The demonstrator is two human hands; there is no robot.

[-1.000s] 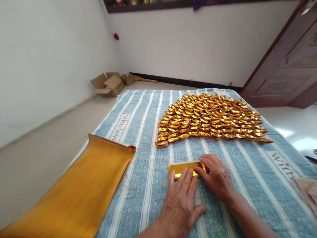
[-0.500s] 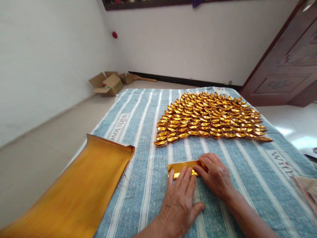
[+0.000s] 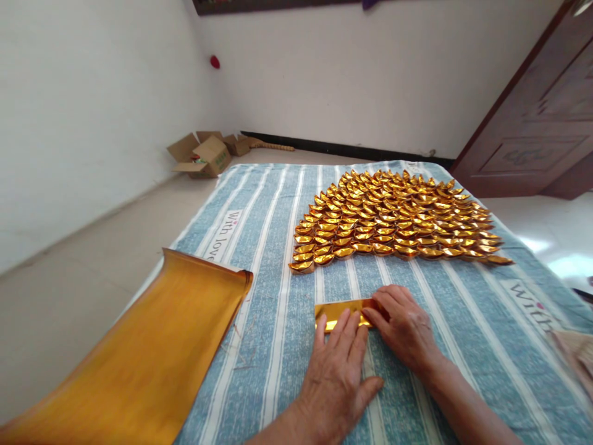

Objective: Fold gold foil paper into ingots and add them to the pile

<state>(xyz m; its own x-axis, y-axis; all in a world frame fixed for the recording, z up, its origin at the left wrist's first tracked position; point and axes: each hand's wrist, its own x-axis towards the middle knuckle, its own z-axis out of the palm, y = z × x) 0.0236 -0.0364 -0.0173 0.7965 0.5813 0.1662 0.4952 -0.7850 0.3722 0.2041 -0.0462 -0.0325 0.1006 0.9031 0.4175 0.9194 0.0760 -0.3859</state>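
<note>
A folded strip of gold foil paper (image 3: 340,307) lies flat on the striped tablecloth. My left hand (image 3: 336,371) rests palm down at its near edge, fingers stretched out and touching the foil, thumb spread to the right. Around the strip's right end my right hand (image 3: 403,324) is closed, thumb in front and curled fingers behind; that end is hidden beneath them. Beyond both hands sit many folded gold paper ingots (image 3: 393,216) in tight, overlapping rows. To the left is a stack of large gold foil sheets (image 3: 152,346), its far edge slightly curled.
The blue and white tablecloth (image 3: 259,247) covers the table. Open cardboard boxes (image 3: 208,154) stand on the floor at the far left by the wall. A brown door (image 3: 528,130) is at the right. Something beige (image 3: 577,352) lies at the table's right edge.
Both hands stay in nearly the same place on the foil strip. The whole view has shifted very slightly.
</note>
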